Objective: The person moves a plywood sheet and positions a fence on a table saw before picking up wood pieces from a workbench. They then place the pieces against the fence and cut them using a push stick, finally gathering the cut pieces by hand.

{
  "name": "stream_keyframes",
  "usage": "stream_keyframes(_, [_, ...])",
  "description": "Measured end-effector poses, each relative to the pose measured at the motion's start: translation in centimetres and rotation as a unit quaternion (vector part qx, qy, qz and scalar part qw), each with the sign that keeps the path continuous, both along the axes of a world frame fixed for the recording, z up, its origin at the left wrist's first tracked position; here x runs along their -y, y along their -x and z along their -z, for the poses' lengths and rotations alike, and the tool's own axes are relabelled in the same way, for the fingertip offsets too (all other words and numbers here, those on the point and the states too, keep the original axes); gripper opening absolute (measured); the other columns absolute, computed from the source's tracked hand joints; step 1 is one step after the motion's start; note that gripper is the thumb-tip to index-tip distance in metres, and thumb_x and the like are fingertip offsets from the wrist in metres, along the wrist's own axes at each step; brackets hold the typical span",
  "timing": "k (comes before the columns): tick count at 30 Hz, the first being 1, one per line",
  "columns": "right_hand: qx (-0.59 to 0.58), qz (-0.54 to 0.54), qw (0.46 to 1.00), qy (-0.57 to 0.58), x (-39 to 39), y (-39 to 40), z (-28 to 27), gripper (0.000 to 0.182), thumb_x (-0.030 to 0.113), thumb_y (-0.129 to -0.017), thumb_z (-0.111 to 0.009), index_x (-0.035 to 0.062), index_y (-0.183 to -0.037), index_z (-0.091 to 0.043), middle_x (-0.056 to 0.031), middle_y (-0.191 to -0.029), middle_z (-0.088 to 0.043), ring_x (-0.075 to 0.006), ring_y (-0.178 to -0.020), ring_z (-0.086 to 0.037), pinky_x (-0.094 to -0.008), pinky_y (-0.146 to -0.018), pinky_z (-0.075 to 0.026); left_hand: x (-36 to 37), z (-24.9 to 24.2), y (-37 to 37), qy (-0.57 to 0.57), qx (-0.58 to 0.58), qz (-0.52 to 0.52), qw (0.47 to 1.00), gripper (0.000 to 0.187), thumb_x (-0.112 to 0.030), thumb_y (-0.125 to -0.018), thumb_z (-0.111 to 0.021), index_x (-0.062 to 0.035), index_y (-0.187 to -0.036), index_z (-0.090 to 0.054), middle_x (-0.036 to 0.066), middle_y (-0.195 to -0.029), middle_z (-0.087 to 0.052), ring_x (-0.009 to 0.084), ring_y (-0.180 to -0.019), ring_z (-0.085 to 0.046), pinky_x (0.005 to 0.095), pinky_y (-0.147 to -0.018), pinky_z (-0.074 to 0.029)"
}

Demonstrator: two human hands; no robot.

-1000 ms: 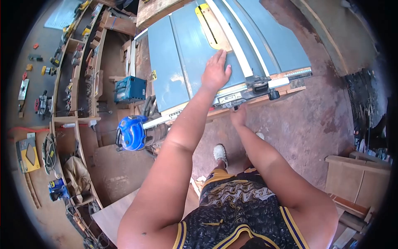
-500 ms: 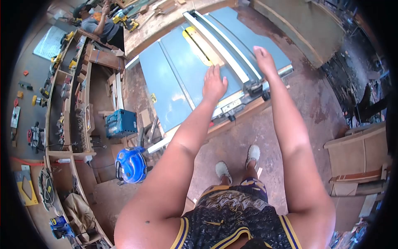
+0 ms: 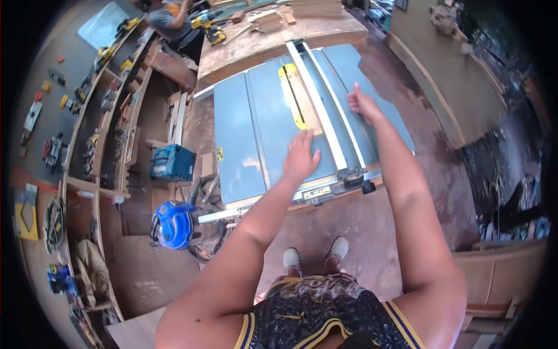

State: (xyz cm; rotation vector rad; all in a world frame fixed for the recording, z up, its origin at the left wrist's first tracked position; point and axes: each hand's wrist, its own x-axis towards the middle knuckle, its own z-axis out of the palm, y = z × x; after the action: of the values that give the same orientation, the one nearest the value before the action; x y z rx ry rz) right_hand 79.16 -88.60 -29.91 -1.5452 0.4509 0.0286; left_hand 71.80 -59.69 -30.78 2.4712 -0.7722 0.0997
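Observation:
A grey-blue table saw (image 3: 232, 134) has a yellow throat plate (image 3: 286, 87) with a dark slot. A light wooden strip (image 3: 310, 110) lies between this plate and the long pale rip fence (image 3: 325, 113). My left hand (image 3: 300, 156) rests at the strip's near end, fingers stretched forward and thumb apart. Right of the fence, my right hand (image 3: 363, 104) is over the tabletop, its fingers curled and thumb raised, with nothing visible in it. The fence's front clamp (image 3: 351, 174) sits on the rail between my forearms.
Behind the saw stands a wooden workbench (image 3: 232, 55) bearing a yellow drill (image 3: 208, 28) and timber pieces. Another person (image 3: 168, 23) is at the far left. A blue vacuum (image 3: 174, 225) and teal case (image 3: 172, 163) are left of the saw. Shelves (image 3: 96, 104) line the left wall.
My view has shifted, so the saw appears lower and more upright. My left hand stays at the strip's near end. My right hand has moved forward along the fence, its fingers curled.

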Motion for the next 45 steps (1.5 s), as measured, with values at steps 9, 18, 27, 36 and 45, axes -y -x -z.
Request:
stream_keyframes(9, [0.084, -0.010, 0.993, -0.080, 2.2, -6.4, 1.9, 0.076, 0.061, -0.097, -0.037, -0.0042, -0.135, -0.046, -0.0203, -0.136, -0.050, -0.0284, -0.125, -0.048, -0.0405, -0.111, -0.030, 0.0, 0.0, -0.3, 0.001, 0.023, -0.003, 1.000, 0.066, -0.023, -0.085, -0.061, -0.0063, -0.143, -0.036, 0.019, -0.142, -0.041, 0.0351, -0.133, -0.038, 0.0450, -0.109, -0.033])
stream_keyframes(18, [0.144, -0.008, 0.983, -0.113, -3.0, -8.9, 3.4, 0.077, 0.058, -0.098, -0.036, -0.0036, -0.144, -0.034, -0.0189, -0.149, -0.035, -0.0237, -0.141, -0.029, -0.0346, -0.115, -0.021, -0.2, 0.4, -0.6, 0.001, 0.029, 0.004, 1.000, 0.062, -0.022, -0.085, -0.061, -0.0066, -0.141, -0.039, 0.020, -0.139, -0.044, 0.0353, -0.132, -0.039, 0.0453, -0.109, -0.033])
stream_keyframes(27, [0.081, -0.090, 0.982, -0.146, -5.7, 0.3, -1.1, 0.071, 0.053, -0.102, -0.030, -0.0026, -0.146, -0.030, -0.0178, -0.148, -0.037, -0.0255, -0.138, -0.034, -0.0348, -0.114, -0.025, -0.1, -0.3, -0.3, -0.021, 0.019, 0.005, 1.000, 0.058, -0.024, -0.087, -0.058, -0.0069, -0.140, -0.041, 0.018, -0.140, -0.043, 0.0342, -0.133, -0.038, 0.0444, -0.109, -0.033])
stream_keyframes(36, [0.086, -0.047, 0.982, -0.159, -4.6, 17.4, 0.6, 0.065, 0.043, -0.104, -0.032, -0.0075, -0.144, -0.028, -0.0216, -0.146, -0.038, -0.0276, -0.136, -0.038, -0.0385, -0.115, -0.028, 0.0, 1.3, -1.0, -0.021, 0.034, 0.018, 0.999, 0.058, -0.026, -0.088, -0.058, -0.0073, -0.140, -0.042, 0.019, -0.141, -0.042, 0.0341, -0.133, -0.038, 0.0440, -0.109, -0.033])
stream_keyframes(45, [0.097, 0.301, 0.942, 0.113, -13.7, 31.0, 5.1, 0.018, 0.018, -0.099, -0.052, 0.0039, -0.088, -0.057, 0.0008, -0.072, -0.055, -0.0082, -0.062, -0.049, -0.0244, -0.059, -0.043, -0.5, 1.8, -1.2, 0.007, 0.040, 0.059, 0.997, 0.058, -0.026, -0.087, -0.060, -0.0044, -0.138, -0.045, 0.022, -0.140, -0.044, 0.0365, -0.132, -0.039, 0.0463, -0.109, -0.031])
